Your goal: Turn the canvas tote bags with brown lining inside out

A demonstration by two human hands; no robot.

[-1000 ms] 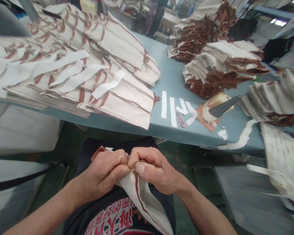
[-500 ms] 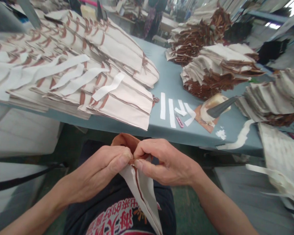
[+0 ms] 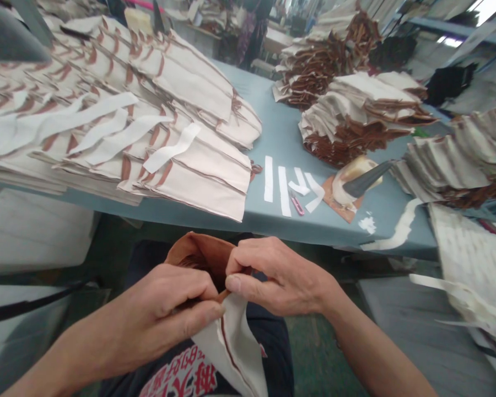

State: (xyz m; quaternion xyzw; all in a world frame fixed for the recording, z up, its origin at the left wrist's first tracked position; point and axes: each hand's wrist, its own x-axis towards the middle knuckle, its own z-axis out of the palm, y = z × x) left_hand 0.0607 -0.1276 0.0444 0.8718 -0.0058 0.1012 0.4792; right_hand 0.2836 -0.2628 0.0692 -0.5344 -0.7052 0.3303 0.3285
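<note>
Above my lap I hold a boot shaft (image 3: 236,331), a cream fabric tube with a dark seam down it and a brown leather-like lining at its top. My left hand (image 3: 169,314) pinches the rim on the left, thumb outside and fingers curled over the edge. On the other side of the seam, my right hand (image 3: 273,275) grips the same rim between thumb and bent forefinger. Between the two hands the brown lining (image 3: 215,251) stands open behind the rim. The lower end of the shaft hangs against my dark apron with red lettering.
A blue-topped table (image 3: 268,124) runs ahead. Overlapping cream pieces (image 3: 198,182) cover its left; stacks of brown-lined pieces (image 3: 355,116) stand right. White strips (image 3: 268,179), a pink cutter (image 3: 297,205) and a glue pot with a dark-handled brush (image 3: 351,184) lie near the front edge.
The rim has opened wider, showing more brown lining. My left hand has moved slightly left and down, while my right hand stays nearly in place. The whole view has shifted a little.
</note>
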